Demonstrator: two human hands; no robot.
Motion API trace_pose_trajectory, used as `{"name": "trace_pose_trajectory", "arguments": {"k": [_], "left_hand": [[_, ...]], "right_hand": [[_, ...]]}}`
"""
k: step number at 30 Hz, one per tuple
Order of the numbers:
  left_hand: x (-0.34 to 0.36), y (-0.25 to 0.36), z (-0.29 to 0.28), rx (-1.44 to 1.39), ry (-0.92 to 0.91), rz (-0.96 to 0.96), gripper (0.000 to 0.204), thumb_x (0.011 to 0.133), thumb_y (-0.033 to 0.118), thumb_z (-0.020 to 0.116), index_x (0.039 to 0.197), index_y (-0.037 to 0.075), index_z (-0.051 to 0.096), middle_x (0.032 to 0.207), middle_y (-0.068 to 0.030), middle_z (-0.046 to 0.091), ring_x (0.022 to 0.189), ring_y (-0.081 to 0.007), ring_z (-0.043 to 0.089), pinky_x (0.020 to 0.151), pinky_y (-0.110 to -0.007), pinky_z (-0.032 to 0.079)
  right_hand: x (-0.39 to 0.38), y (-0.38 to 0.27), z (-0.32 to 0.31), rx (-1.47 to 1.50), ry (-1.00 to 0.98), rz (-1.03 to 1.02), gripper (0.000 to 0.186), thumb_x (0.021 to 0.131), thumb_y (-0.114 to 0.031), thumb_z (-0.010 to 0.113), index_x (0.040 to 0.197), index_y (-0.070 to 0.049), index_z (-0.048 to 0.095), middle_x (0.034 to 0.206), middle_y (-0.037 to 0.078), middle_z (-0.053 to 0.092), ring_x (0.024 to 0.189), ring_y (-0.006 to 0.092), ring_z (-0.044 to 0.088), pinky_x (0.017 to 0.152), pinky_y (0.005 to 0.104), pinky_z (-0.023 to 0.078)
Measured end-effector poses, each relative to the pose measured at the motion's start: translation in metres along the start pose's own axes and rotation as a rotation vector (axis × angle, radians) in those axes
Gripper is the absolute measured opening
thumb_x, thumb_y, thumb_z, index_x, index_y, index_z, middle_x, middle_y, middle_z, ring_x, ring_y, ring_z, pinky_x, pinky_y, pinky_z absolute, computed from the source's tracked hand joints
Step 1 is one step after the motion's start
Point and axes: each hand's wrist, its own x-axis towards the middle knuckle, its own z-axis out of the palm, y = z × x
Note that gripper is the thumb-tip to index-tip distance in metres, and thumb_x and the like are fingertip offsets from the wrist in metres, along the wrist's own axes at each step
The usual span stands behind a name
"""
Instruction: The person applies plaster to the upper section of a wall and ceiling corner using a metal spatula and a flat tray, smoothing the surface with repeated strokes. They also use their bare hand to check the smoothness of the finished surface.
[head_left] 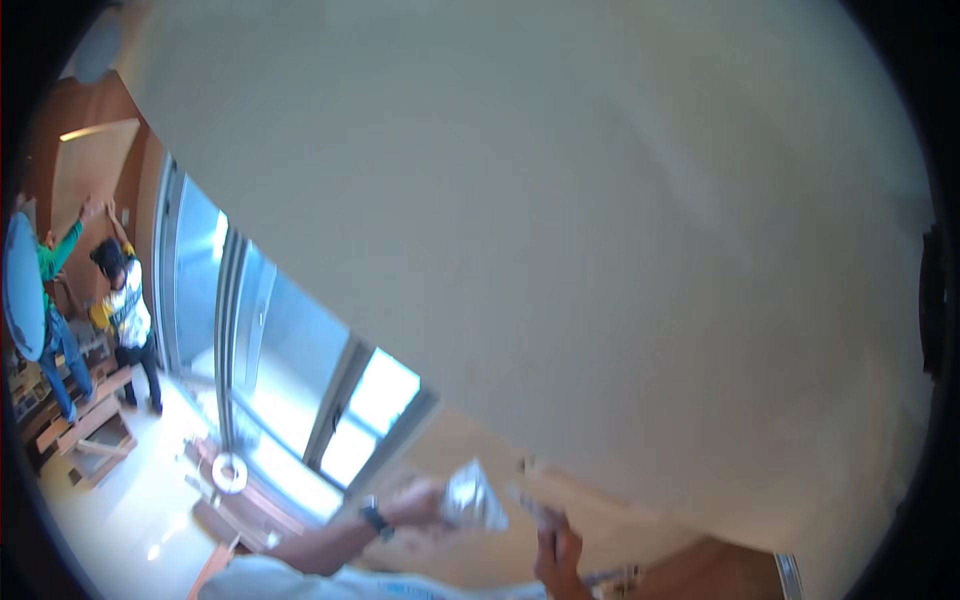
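Head view tilted hard upward; most of what I see is a broad, smooth off-white plastered surface (560, 220), likely ceiling or upper wall, filling the picture from the top down to a slanting lower edge. I take that surface as my landmark.

Just under its lower edge, near the bottom centre, the left hand (418, 503) is raised, fingers wrapped around a crumpled, shiny silver-white sheet, foil or sandpaper by the look of it (474, 497); I cannot tell which. The sheet sits close below the off-white surface; contact with it is unclear. A dark wristwatch (376, 519) is on that forearm, and a white sleeve (270, 580) shows at the bottom edge.

The right hand (558, 560) is up just beside the sheet, lower right of it, closed on a thin, blurred greyish tool (530, 505) that points up toward the surface edge. What kind of tool is too smeared to tell.

Below and left of the surface runs a row of tall glass windows with grey metal frames (270, 350), bright with daylight.

Far left of the surface, well apart from me, two other people (95, 300) stand with arms raised, one in a green top, one in white, on low wooden planks (90, 425). A round white roll (229, 472) lies on the floor near the windows.
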Motion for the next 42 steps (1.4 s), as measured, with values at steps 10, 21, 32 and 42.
{"name": "trace_pose_trajectory", "arguments": {"k": [10,21,32,42], "left_hand": [[-0.014,0.062,-0.038,-0.109,0.142,-0.335,0.058,0.074,0.027,0.096,0.112,-0.002,0.063,0.090,-0.0079,0.071,0.063,-0.0099,0.065,0.051,-0.026,0.054],[-0.006,0.055,-0.039,0.005,0.129,-0.350,0.064,0.071,0.029,0.098,0.115,-0.004,0.064,0.108,-0.0163,0.073,0.099,-0.0261,0.072,0.090,-0.038,0.056],[-0.006,0.048,-0.041,-0.019,0.142,-0.344,0.060,0.070,0.028,0.099,0.110,-0.001,0.063,0.104,-0.0133,0.072,0.095,-0.0224,0.069,0.088,-0.037,0.055],[0.002,0.063,-0.039,0.229,0.075,-0.150,0.052,0.075,0.030,0.094,0.103,0.001,0.061,0.093,-0.0187,0.072,0.090,-0.0325,0.073,0.077,-0.042,0.056]], "right_hand": [[0.013,0.009,0.038,0.630,0.152,0.281,0.037,0.107,-0.017,0.060,0.136,0.005,0.063,0.102,0.006,0.070,0.088,0.0073,0.054,0.081,0.0249,0.045],[0.039,0.020,0.024,0.148,-0.319,-0.038,0.044,0.092,0.008,0.063,0.135,-0.001,0.067,0.135,0.021,0.067,0.127,0.0363,0.065,0.111,0.0459,0.049],[0.029,0.065,-0.016,-0.111,-0.226,0.072,0.043,0.093,0.006,0.064,0.135,0.000,0.065,0.120,0.016,0.072,0.109,0.0288,0.069,0.101,0.0397,0.054],[0.032,0.029,0.034,1.328,-0.191,1.314,0.035,0.108,-0.026,0.056,0.130,0.002,0.057,0.100,0.011,0.070,0.082,0.0154,0.070,0.073,0.0338,0.060]]}}
